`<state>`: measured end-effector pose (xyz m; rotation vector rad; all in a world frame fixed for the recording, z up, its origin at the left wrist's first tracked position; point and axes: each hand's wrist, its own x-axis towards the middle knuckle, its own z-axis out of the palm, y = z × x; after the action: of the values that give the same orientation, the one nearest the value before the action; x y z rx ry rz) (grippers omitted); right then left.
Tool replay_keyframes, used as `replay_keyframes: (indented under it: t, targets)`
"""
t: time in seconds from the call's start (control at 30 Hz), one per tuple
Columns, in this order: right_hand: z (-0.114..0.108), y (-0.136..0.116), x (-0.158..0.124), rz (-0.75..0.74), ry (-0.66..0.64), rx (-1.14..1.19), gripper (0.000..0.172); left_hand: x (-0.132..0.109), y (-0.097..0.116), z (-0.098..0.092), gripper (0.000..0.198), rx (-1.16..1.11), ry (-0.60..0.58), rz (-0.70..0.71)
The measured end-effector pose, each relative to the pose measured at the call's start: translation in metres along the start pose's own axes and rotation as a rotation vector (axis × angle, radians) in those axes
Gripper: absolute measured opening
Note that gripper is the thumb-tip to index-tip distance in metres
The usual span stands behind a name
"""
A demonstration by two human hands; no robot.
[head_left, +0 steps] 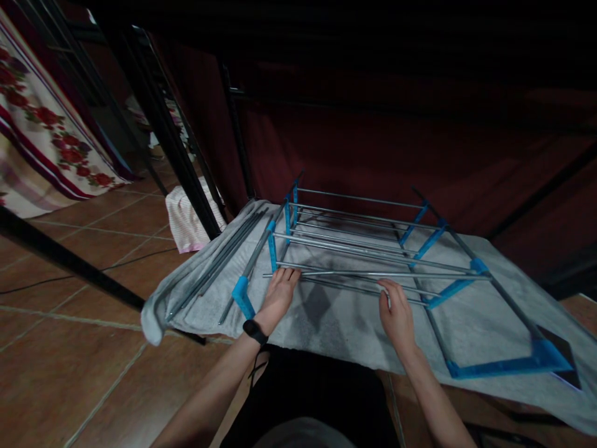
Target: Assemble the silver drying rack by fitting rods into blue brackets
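Observation:
A partly assembled rack of thin metal tubes and blue plastic connectors (273, 246) lies on a grey cloth (321, 330). My left hand (282, 289) has its fingers bent over a metal tube (345, 273) near the left end of the front bars. It wears a black wristband (255, 331). Farther right, my right hand (396, 311) is curled, its thumb and fingers closing at the front bars; my fingers partly hide the contact. A large blue end piece (508, 366) joins the side tubes at the right front. Near my left wrist is another blue connector (241, 289).
Several loose tubes (219, 261) lie on the cloth at the left. A dark flat device (566, 354) sits partly under the right end piece. Black frame posts (172, 130) rise at the left, and a dark red curtain (354, 143) hangs behind.

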<state>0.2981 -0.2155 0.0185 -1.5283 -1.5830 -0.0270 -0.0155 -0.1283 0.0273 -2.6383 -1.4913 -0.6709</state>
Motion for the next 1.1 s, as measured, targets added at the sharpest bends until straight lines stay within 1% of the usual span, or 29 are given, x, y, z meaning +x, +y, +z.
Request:
replay_keyframes:
  t: [0.13, 0.23, 0.3, 0.43, 0.53, 0.6, 0.67, 0.73, 0.8, 0.87, 0.93, 1.0, 1.1]
  targets:
    - [0.002, -0.004, -0.004, -0.046, 0.035, -0.062, 0.033, -0.005, -0.005, -0.001, 0.047, -0.039, 0.001, 0.009]
    - [0.002, -0.005, -0.010, -0.057, 0.058, -0.172, 0.032, -0.009, -0.006, 0.000, 0.046, -0.013, -0.004, 0.049]
    - [0.002, -0.006, -0.015, -0.089, 0.034, -0.246, 0.033, -0.014, -0.003, 0.002, 0.045, 0.013, -0.021, 0.070]
    - [0.006, -0.005, -0.030, -0.208, -0.160, -0.280, 0.036, -0.028, 0.009, 0.008, 0.041, 0.032, -0.046, 0.093]
    - [0.012, 0.000, -0.042, -0.254, -0.301, -0.305, 0.037, -0.039, 0.016, 0.013, 0.038, 0.024, -0.064, 0.118]
    - [0.018, 0.006, -0.050, -0.279, -0.374, -0.328, 0.039, -0.046, 0.020, 0.016, 0.040, 0.019, -0.075, 0.128]
    - [0.024, 0.012, -0.058, -0.302, -0.415, -0.350, 0.043, -0.057, 0.024, 0.021, 0.046, 0.022, -0.051, 0.125]
    - [0.029, 0.018, -0.065, -0.322, -0.427, -0.365, 0.047, -0.073, 0.029, 0.027, 0.054, 0.023, 0.004, 0.122]
    - [0.034, 0.023, -0.071, -0.342, -0.424, -0.377, 0.050, -0.095, 0.034, 0.037, 0.055, 0.001, 0.042, 0.132]
    - [0.036, 0.028, -0.074, -0.357, -0.412, -0.388, 0.052, -0.116, 0.037, 0.049, 0.045, -0.052, 0.017, 0.140]
    - [0.036, 0.032, -0.076, -0.363, -0.399, -0.391, 0.053, -0.133, 0.036, 0.062, 0.035, -0.085, -0.045, 0.087]
    - [0.034, 0.034, -0.075, -0.355, -0.390, -0.382, 0.051, -0.140, 0.032, 0.072, 0.031, -0.096, -0.074, -0.006]
    - [0.030, 0.031, -0.074, -0.321, -0.354, -0.350, 0.046, -0.140, 0.025, 0.082, 0.035, -0.105, -0.076, -0.082]
